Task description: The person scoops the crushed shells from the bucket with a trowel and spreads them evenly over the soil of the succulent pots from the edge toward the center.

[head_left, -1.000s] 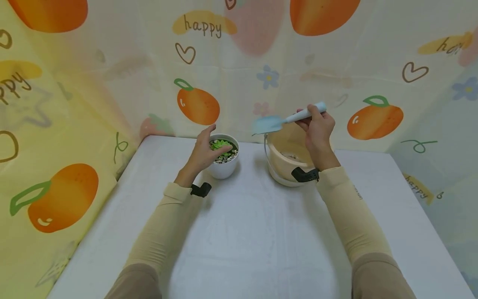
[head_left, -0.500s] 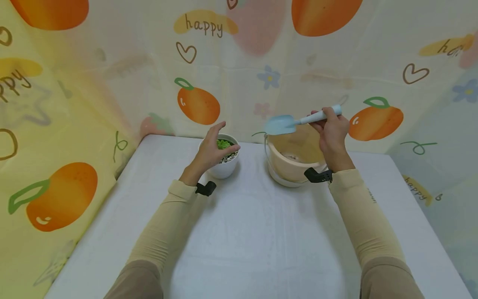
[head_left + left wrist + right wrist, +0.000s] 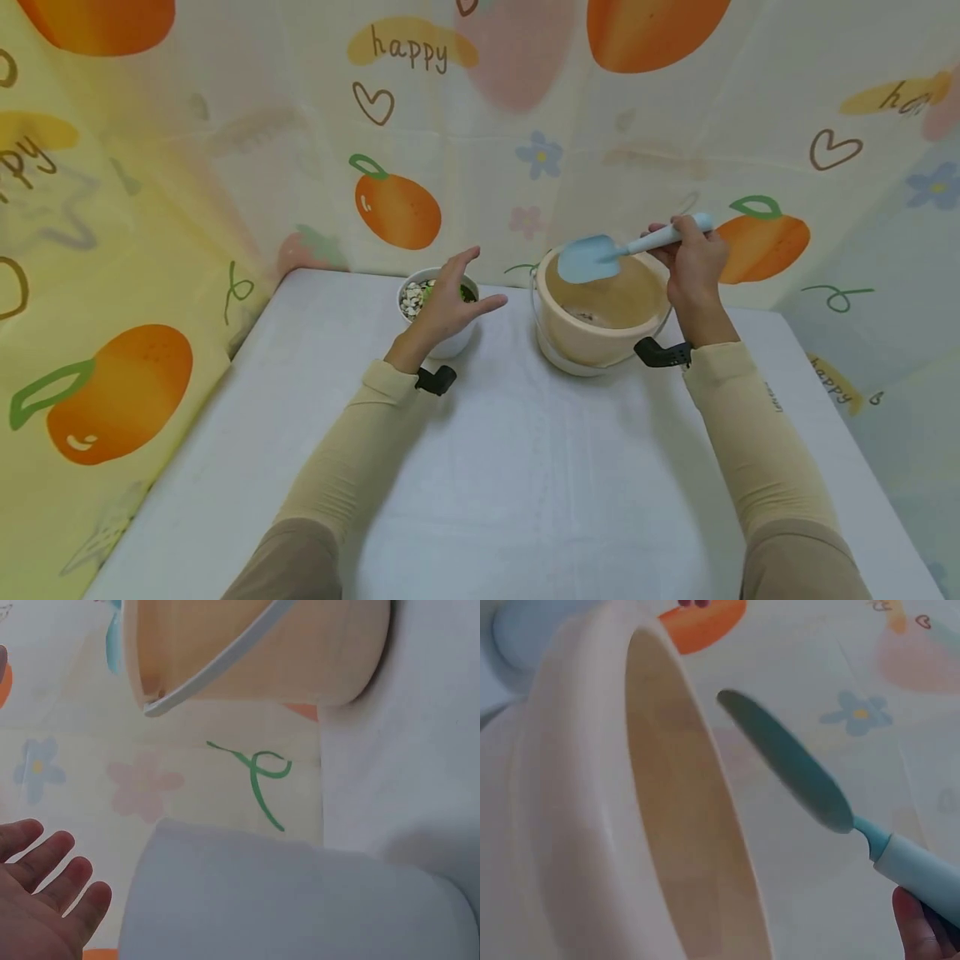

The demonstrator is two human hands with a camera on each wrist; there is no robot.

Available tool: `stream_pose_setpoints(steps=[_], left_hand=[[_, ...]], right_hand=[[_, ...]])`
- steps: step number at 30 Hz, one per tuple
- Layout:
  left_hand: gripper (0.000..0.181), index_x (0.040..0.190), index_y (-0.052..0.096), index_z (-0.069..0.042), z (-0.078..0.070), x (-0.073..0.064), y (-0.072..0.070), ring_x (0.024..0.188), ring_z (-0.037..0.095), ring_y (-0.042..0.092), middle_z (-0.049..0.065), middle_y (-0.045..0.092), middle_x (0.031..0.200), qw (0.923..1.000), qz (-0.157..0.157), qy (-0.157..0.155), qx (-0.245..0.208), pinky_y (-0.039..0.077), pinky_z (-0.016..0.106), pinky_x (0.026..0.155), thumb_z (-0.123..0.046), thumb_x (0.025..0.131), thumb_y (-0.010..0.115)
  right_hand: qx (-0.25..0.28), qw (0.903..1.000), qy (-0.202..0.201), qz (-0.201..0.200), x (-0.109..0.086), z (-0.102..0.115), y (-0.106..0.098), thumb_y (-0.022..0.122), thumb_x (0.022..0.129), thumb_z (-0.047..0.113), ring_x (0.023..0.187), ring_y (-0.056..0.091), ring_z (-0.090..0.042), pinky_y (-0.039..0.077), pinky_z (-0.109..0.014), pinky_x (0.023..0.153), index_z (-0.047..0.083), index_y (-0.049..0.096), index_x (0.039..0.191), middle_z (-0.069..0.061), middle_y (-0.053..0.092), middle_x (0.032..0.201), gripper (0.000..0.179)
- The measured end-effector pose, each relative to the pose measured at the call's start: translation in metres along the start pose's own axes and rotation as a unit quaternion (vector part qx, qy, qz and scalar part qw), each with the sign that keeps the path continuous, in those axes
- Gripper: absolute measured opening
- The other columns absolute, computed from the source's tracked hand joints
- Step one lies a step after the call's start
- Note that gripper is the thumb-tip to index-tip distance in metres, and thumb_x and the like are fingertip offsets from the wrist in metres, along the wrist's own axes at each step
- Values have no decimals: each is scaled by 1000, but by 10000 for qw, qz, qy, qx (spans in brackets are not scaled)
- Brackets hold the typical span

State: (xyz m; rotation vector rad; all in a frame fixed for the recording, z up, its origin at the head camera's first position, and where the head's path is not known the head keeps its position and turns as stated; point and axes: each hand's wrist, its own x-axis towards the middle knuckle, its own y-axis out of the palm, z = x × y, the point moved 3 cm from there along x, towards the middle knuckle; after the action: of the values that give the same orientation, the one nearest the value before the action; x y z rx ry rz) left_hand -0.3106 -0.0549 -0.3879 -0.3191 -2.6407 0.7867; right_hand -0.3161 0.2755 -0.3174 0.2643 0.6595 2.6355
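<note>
My left hand (image 3: 450,307) hovers over a small white pot (image 3: 454,343), fingers and thumb spread. White pebbles (image 3: 411,300) show at the pot's left; the hand covers most of the green plant in it. In the left wrist view the fingers (image 3: 54,859) are beside the pot's rim, apart from it. My right hand (image 3: 696,265) grips the pale handle of a light blue trowel (image 3: 588,259), its blade above the mouth of a cream bucket (image 3: 600,340). The right wrist view shows the blade (image 3: 791,765) outside the bucket's rim, nearly edge-on.
A white bail handle (image 3: 225,660) hangs at the bucket's side. A little dark debris (image 3: 587,317) lies at the bucket's bottom. Pot and bucket stand near the back of a white-covered table (image 3: 510,467), close to a printed cloth backdrop (image 3: 465,192).
The trowel has moved right in my right hand, from left of the bucket to over its mouth. My left hand has shifted right across the pot, uncovering pebbles and hiding the plant.
</note>
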Motion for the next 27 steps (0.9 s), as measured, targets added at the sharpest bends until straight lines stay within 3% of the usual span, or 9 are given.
stream_pose_setpoints(steps=[5, 10, 14, 17, 22, 24, 27], left_hand=[[93, 154, 26, -10, -2, 4, 12, 147, 27, 25, 9, 28, 159, 9999, 95, -100, 32, 25, 50, 119, -46, 82, 74], [94, 154, 25, -10, -6, 9, 26, 147, 28, 25, 10, 29, 159, 9996, 223, -91, 154, 27, 51, 118, -44, 82, 76], [96, 154, 25, -9, -11, 13, 36, 147, 29, 24, 11, 28, 159, 9992, 349, -45, 198, 28, 51, 117, -45, 81, 76], [97, 154, 24, -9, -14, 15, 42, 148, 29, 24, 11, 28, 159, 9988, 441, -7, 215, 28, 51, 118, -45, 81, 76], [98, 155, 22, -9, -15, 18, 52, 148, 30, 23, 13, 26, 160, 9978, 612, -24, 264, 28, 51, 118, -45, 81, 76], [99, 155, 22, -9, -14, 18, 55, 148, 31, 23, 13, 26, 159, 9973, 657, -44, 315, 28, 51, 117, -46, 80, 76], [101, 155, 22, -10, -13, 20, 60, 148, 30, 24, 14, 25, 159, 9961, 715, -67, 507, 29, 50, 117, -49, 79, 76]], right_hand=[[-407, 9984, -395, 77, 2, 6, 0, 61, 92, 6, 61, 72, -20, 59, -30, 68, 1, 62, 85, -8, 71, 68, 8], [-810, 9952, -521, 180, 2, 9, 1, 61, 92, 8, 62, 72, -17, 59, -27, 68, 1, 63, 88, -6, 71, 69, 8], [-1297, 9872, -734, 573, 4, 5, 1, 60, 89, 4, 61, 71, -15, 59, -24, 66, 2, 64, 86, -3, 71, 68, 5], [-1999, 9674, -1088, 1115, 3, 1, 4, 61, 88, 0, 63, 70, -10, 58, -20, 64, 0, 65, 87, 2, 71, 68, 4], [-3248, 9171, -1487, 1768, -2, -5, 12, 61, 89, 6, 70, 68, -1, 55, -14, 67, -2, 64, 93, 14, 69, 71, 9], [-3449, 9064, -1475, 1941, -1, -8, 15, 61, 89, 8, 73, 68, -1, 55, -13, 71, -1, 63, 93, 15, 69, 72, 10], [-3528, 8990, -1308, 2239, 0, -13, 17, 60, 90, 7, 76, 68, -3, 53, -13, 76, -2, 63, 94, 13, 69, 74, 11]])
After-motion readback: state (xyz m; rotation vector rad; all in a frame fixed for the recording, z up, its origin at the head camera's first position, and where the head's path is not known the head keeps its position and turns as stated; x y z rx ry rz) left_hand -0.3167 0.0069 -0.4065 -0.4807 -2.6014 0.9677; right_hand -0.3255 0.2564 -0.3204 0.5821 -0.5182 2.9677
